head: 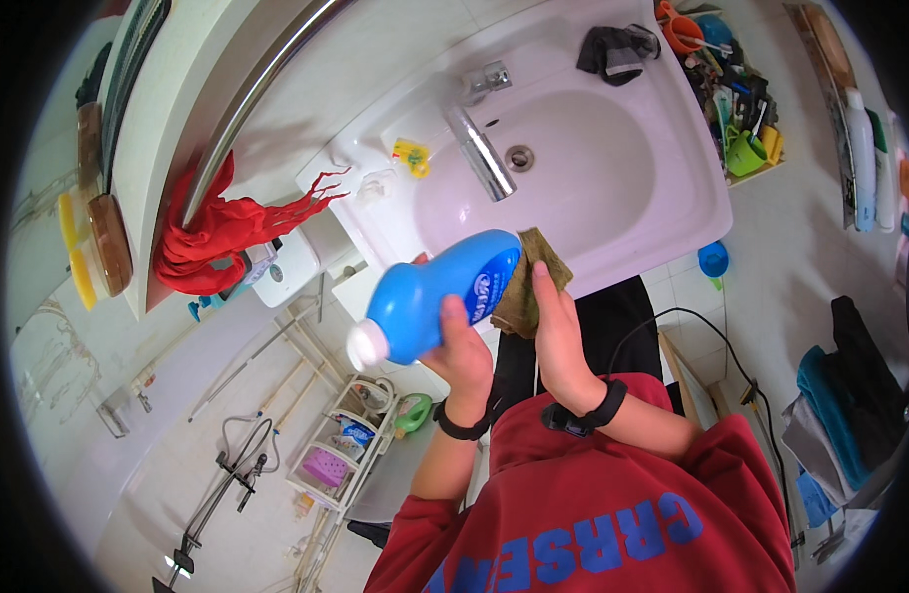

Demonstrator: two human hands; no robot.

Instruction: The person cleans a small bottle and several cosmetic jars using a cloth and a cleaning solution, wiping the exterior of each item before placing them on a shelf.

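My left hand [460, 354] grips a blue plastic bottle [417, 304] by its side, in front of the near edge of the washbasin [691, 222]. The bottle lies tilted, its white cap [367, 345] towards the lower left. My right hand [562, 337] holds a brownish-green cloth [532, 296] against the bottle's base end, the thumb or a finger lying over the cloth. Part of the cloth is hidden behind the bottle and my hand. Beyond the bottle, a chrome faucet [484, 156] reaches over the basin.
A dark cloth [614, 55] and a yellow packet [412, 157] lie on the basin's rim. Red fabric [209, 248] hangs from a metal rail at left. A crowded shelf [743, 111] of toiletries stands at right. A black cable [721, 333] runs beside me.
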